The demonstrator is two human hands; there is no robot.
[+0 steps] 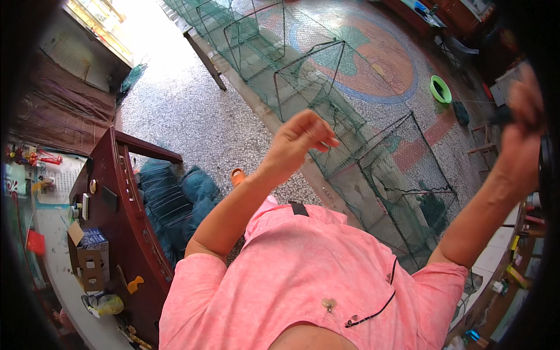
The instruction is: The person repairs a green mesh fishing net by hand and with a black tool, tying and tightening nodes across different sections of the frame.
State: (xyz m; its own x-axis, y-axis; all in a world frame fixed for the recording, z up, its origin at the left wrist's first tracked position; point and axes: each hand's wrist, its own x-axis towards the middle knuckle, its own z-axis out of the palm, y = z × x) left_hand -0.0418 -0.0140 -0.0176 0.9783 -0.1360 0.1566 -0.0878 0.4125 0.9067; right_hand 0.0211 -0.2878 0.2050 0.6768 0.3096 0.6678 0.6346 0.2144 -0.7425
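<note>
My left hand (300,140) is raised in front of my body with its fingers curled and pinched together. Whatever it pinches, if anything, is too small to make out. A long green net trap (309,73) on dark square wire frames lies stretched across the floor, its near frames (408,151) between my two arms. Far out to the right, my right hand (524,119) is lifted near the picture's rim, partly blurred. Its fingers look closed around a dark thing that I cannot make out.
Dark green bundles (166,189) lie beside a dark red wooden table (131,233) at left, with an open cardboard box (90,256) on it. At right are a green basin (440,89), a small wooden stool (483,140) and a cluttered worktop (519,262). A bench leg (204,61) stands ahead.
</note>
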